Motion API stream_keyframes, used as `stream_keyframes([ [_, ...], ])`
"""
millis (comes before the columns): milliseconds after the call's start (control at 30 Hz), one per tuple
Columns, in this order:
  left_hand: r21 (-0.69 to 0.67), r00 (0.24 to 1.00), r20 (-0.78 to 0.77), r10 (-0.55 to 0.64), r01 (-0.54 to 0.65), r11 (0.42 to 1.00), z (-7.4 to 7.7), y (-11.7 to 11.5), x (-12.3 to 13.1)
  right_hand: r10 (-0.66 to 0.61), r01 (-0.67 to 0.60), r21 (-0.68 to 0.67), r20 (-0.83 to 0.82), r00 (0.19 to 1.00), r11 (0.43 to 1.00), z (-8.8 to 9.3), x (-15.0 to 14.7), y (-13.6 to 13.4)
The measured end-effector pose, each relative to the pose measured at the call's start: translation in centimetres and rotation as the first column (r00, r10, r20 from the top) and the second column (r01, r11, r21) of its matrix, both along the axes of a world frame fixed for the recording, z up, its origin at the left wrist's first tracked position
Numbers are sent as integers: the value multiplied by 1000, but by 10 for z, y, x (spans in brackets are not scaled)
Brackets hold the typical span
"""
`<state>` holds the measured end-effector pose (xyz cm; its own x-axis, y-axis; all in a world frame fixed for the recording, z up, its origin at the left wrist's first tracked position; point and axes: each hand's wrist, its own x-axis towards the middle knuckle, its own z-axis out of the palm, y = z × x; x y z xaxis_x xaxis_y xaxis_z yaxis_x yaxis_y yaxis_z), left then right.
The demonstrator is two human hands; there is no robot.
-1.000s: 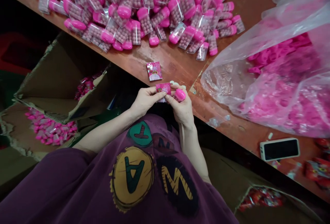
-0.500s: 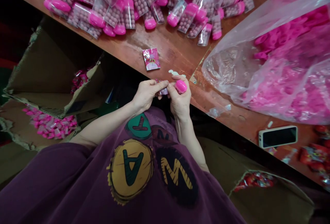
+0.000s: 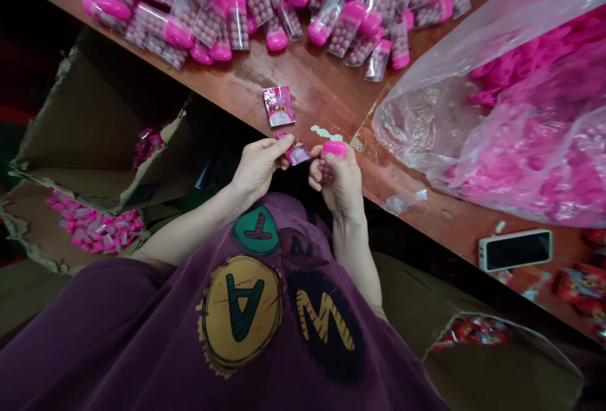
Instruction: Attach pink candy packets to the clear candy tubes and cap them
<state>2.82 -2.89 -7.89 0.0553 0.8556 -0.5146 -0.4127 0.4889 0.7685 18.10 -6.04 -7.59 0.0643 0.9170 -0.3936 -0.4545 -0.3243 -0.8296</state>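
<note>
My left hand (image 3: pixel 258 168) pinches a small pink printed sachet (image 3: pixel 298 152) at its upper left corner. In my right hand (image 3: pixel 344 180) is a small clear container with a pink cap (image 3: pixel 333 149); pinkish balls show under the cap between the fingers. The right fingertips are close to the sachet's right corner; whether they touch it I cannot tell. Just above, a second pink sachet (image 3: pixel 279 106) lies flat on the wooden table (image 3: pixel 322 95). Both hands are in front of the table edge, over the purple shirt.
Many pink-capped containers (image 3: pixel 206 26) are heaped along the table's back. A plastic bag (image 3: pixel 426 120) of pink parts and a phone (image 3: pixel 515 250) lie at right. Open cardboard boxes (image 3: pixel 95 120) stand at left and lower right (image 3: pixel 511 373).
My hands have moved apart. The sachet shows more fully in my left hand, and the capped container in my right hand has turned and shifted slightly to the right.
</note>
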Motion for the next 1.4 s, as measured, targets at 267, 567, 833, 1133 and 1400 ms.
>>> stream_keyframes([
  [267, -10, 990, -40, 134, -134, 991, -4, -2, 7, 17, -22, 61, 77, 997, 998, 0, -18, -25],
  [567, -10, 984, -37, 176, -177, 984, 3, -8, 13, -4, -1, 66, 82, 997, 998, -8, -34, -30],
  [833, -14, 991, -28, 129, -130, 991, -1, -11, 13, 79, -84, -32, -133, 988, 996, -1, -28, -25],
  [1133, -17, 979, -47, 197, -198, 980, -5, -4, 7, -94, 72, 124, 183, 979, 990, -4, -34, -34],
  [1400, -25, 984, -58, 169, -171, 985, -1, -9, 13, -69, 29, 136, 294, 953, 990, -17, -39, -35],
])
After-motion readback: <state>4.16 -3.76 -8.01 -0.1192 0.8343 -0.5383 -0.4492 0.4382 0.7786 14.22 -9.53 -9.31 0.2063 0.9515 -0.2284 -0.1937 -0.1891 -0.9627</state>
